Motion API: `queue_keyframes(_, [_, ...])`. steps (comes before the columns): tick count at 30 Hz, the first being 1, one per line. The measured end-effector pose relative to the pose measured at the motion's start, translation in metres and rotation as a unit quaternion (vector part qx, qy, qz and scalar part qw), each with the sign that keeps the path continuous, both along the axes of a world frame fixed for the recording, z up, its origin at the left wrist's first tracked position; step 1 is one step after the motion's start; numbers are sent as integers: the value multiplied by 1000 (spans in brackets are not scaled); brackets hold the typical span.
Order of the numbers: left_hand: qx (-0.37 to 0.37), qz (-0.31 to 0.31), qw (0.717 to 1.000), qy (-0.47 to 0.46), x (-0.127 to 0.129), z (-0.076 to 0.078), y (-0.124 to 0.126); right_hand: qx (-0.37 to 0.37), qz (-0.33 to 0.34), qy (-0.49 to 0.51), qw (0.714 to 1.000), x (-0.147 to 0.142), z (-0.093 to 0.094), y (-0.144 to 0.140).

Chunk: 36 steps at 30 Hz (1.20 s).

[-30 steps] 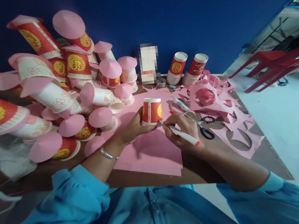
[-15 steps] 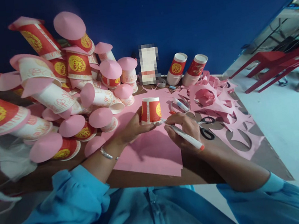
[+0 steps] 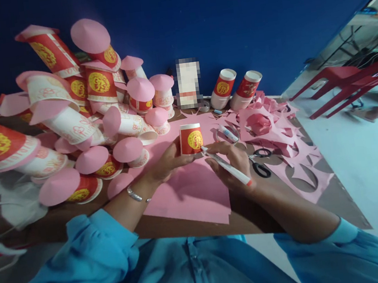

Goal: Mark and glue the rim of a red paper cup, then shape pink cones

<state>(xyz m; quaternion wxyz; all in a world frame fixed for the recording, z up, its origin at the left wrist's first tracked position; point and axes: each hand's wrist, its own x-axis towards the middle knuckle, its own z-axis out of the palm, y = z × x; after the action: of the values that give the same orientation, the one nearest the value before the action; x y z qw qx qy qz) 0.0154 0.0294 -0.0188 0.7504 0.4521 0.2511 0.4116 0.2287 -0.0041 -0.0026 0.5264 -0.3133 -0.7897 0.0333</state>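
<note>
In the middle, my left hand (image 3: 169, 162) grips a red paper cup (image 3: 188, 138) with a yellow round emblem and a white edge at its top. My right hand (image 3: 233, 166) holds a white marker-like pen (image 3: 228, 168) with an orange end. Its tip touches or nearly touches the cup's lower right side; I cannot tell which. Below both hands lies a large pink paper sheet (image 3: 186, 201). Black-handled scissors (image 3: 262, 169) rest just right of my right hand, partly under pink scraps. A glue stick (image 3: 228, 133) lies beyond it.
Many cups topped with pink paper cones (image 3: 128, 149) are piled on the left. Two stacks of cups (image 3: 225, 86) stand against the blue wall. Pink paper scraps (image 3: 302, 169) cover the table's right side. A red plastic stool (image 3: 333, 80) stands on the floor at right.
The cup has turned in my left hand, so its yellow emblem now faces more toward me. The pen in my right hand has shifted slightly left along with the cup's side.
</note>
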Motion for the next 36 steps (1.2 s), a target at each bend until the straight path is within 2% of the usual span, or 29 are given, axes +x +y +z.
queue_keyframes(4, [-3, 13, 1000, 14, 2, -1, -1, 0, 17, -4, 1000, -2, 0, -3])
queue_keyframes(9, [2, 13, 1000, 7, 0, 0, 0, 0, -3, 0, 1000, 0, 4, -5])
queue_keyframes(16, [2, 10, 1000, 23, -3, -6, 1, 6, 3, -9, 1000, -3, 7, -7])
queue_keyframes(24, [17, 5, 1000, 13, -1, -1, -1, 4, -1, -21, 1000, -3, 6, -6])
queue_keyframes(30, [23, -1, 1000, 9, 0, -2, -1, 6, 10, -17, 1000, -3, 6, -4])
queue_keyframes(36, [24, -4, 1000, 18, -1, -2, -1, 4, -6, -30, 1000, -5, 7, -4])
